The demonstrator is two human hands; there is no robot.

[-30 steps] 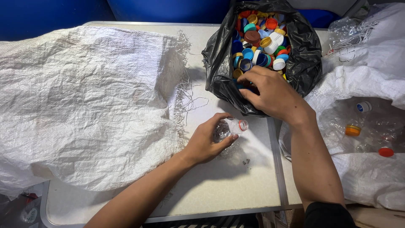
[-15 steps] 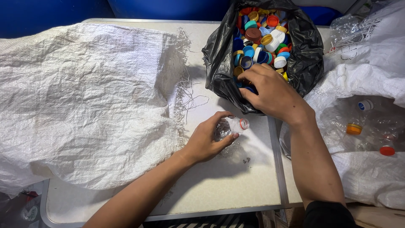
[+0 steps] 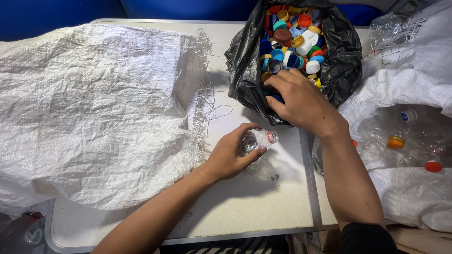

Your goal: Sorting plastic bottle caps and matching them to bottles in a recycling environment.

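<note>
One clear plastic bottle (image 3: 258,141), its neck pointing right, is being gripped by the left hand (image 3: 230,157), while bottle caps (image 3: 292,44) in the black bag (image 3: 245,61) just beyond it are being grasped by the right hand (image 3: 301,101).

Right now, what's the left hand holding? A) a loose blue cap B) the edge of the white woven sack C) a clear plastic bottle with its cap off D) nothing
C: the left hand is wrapped around a clear plastic bottle lying on the table, its uncapped neck pointing toward the black bag of caps.
</note>
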